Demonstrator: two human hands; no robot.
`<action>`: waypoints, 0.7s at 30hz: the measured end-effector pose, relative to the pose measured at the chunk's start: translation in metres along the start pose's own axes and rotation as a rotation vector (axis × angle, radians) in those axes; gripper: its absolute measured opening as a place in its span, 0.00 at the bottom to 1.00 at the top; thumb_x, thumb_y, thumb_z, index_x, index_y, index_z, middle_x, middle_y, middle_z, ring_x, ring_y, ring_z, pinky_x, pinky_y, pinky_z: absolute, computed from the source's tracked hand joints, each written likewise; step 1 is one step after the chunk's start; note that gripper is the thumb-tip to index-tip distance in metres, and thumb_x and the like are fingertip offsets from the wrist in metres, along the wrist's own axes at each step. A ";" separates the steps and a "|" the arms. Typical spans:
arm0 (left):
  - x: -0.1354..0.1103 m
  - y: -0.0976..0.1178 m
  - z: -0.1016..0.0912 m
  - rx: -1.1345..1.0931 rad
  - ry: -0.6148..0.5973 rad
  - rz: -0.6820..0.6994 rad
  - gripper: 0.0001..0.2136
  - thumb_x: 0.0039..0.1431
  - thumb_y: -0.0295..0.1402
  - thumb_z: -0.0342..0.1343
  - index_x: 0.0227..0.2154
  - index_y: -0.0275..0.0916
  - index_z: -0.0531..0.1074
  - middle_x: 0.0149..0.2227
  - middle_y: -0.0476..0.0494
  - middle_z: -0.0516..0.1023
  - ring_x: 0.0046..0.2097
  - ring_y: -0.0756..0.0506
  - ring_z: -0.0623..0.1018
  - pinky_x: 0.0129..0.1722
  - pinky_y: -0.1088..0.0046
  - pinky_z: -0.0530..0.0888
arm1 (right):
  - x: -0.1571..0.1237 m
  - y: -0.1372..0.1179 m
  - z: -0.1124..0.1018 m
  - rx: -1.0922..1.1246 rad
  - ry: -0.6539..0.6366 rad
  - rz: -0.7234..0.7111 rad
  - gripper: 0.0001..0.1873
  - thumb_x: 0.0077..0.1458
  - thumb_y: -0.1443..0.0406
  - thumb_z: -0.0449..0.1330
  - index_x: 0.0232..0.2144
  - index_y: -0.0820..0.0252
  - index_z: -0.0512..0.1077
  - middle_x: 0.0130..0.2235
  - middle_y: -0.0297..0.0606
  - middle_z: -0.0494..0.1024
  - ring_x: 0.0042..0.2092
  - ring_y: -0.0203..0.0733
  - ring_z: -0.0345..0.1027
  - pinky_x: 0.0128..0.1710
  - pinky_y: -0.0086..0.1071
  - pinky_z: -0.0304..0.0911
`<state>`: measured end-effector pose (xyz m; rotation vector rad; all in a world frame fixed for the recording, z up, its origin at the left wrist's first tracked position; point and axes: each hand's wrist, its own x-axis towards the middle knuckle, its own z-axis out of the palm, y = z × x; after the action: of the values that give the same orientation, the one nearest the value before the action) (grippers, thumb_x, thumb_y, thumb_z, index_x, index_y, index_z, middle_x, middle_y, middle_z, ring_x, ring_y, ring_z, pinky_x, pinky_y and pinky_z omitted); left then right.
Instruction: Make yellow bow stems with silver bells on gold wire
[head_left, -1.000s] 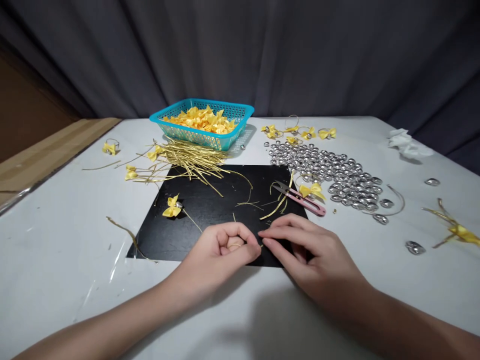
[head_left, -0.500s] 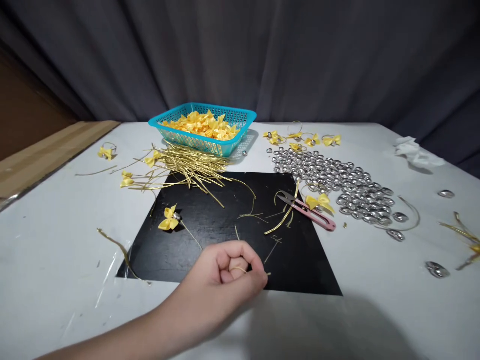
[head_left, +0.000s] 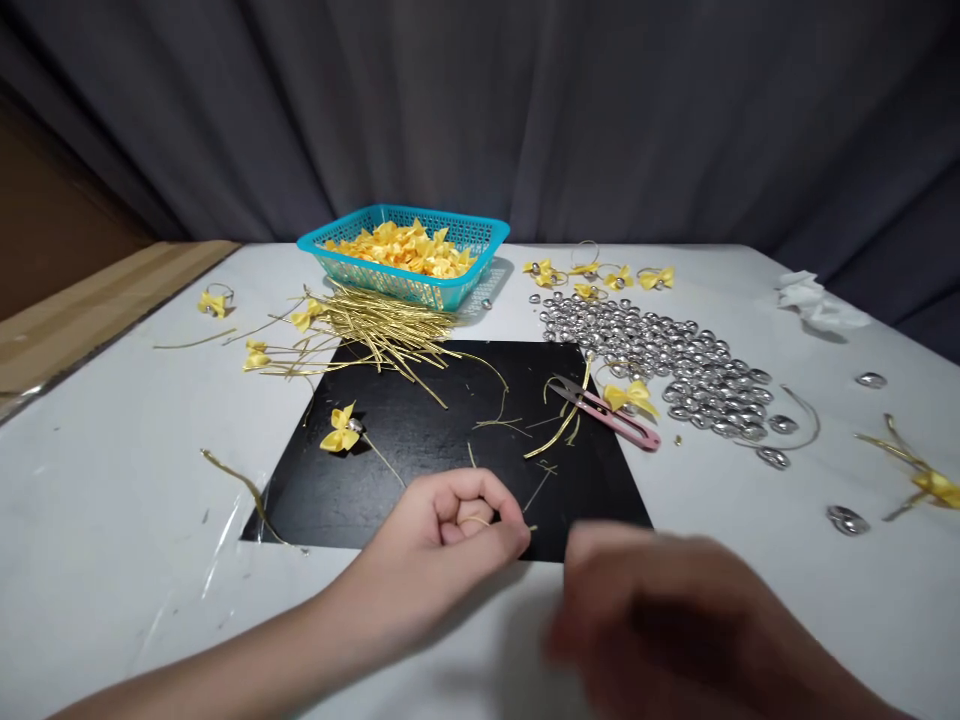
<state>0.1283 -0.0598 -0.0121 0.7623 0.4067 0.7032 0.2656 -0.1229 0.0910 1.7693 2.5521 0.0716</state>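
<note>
My left hand (head_left: pixel 450 535) rests at the near edge of the black mat (head_left: pixel 420 440), fingers curled and pinching a thin gold wire (head_left: pixel 480 521) whose tip sticks out to the right. My right hand (head_left: pixel 675 620) is a dark motion blur low in the view, right of the left hand; its fingers cannot be made out. A yellow ribbon bow (head_left: pixel 341 430) with a small silver bead and a wire tail lies on the mat to the left. Pink thread snips (head_left: pixel 611 418) lie on the mat's right edge beside another yellow bow (head_left: pixel 630 396).
A teal basket (head_left: pixel 450 291) of yellow bows stands at the back, with a bundle of gold wires (head_left: pixel 382 325) in front of it. Several silver beads (head_left: pixel 667 350) are heaped at the right. Finished bows (head_left: pixel 592 272) lie behind them. Crumpled tissue (head_left: pixel 814 298) sits far right; cardboard (head_left: pixel 90 300) lies left.
My right hand left the view half a second ago and has now come back in from the lower right, blurred. My left hand keeps its pinch on the wire in about the same place.
</note>
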 end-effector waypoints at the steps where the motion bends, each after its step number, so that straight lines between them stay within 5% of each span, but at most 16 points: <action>1: 0.000 0.000 0.000 -0.003 -0.004 0.010 0.09 0.50 0.34 0.57 0.22 0.36 0.66 0.15 0.60 0.51 0.19 0.55 0.49 0.19 0.77 0.48 | 0.007 0.002 -0.002 0.152 0.003 0.062 0.15 0.61 0.59 0.54 0.27 0.56 0.75 0.23 0.33 0.73 0.17 0.27 0.61 0.14 0.18 0.55; 3: 0.000 -0.001 -0.001 -0.007 -0.018 0.026 0.09 0.50 0.35 0.57 0.22 0.36 0.66 0.15 0.60 0.50 0.19 0.55 0.49 0.19 0.77 0.47 | 0.020 0.007 -0.002 0.456 0.071 0.202 0.06 0.55 0.66 0.59 0.30 0.59 0.76 0.24 0.33 0.72 0.17 0.27 0.60 0.14 0.20 0.56; 5: -0.001 -0.002 -0.001 -0.016 -0.031 0.037 0.10 0.51 0.36 0.58 0.22 0.36 0.66 0.15 0.60 0.51 0.20 0.55 0.49 0.19 0.77 0.48 | 0.027 0.011 0.001 0.563 0.116 0.184 0.06 0.51 0.70 0.61 0.33 0.60 0.77 0.25 0.34 0.72 0.19 0.28 0.61 0.17 0.21 0.58; 11: -0.005 -0.004 -0.002 -0.050 -0.049 0.045 0.12 0.52 0.39 0.58 0.23 0.35 0.66 0.16 0.58 0.56 0.20 0.56 0.52 0.20 0.79 0.49 | 0.022 0.013 0.005 0.537 0.145 -0.046 0.09 0.52 0.75 0.60 0.34 0.61 0.77 0.23 0.34 0.71 0.22 0.30 0.63 0.20 0.22 0.59; 21: -0.004 0.002 0.000 -0.011 -0.099 0.062 0.18 0.51 0.46 0.60 0.24 0.36 0.63 0.15 0.60 0.55 0.18 0.58 0.50 0.16 0.81 0.47 | 0.025 0.015 0.004 0.537 -0.028 0.017 0.08 0.60 0.71 0.53 0.30 0.59 0.67 0.26 0.31 0.65 0.23 0.28 0.57 0.20 0.22 0.54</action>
<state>0.1248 -0.0616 -0.0097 0.7988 0.2905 0.7216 0.2711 -0.0943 0.0879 1.9147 2.7076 -0.6936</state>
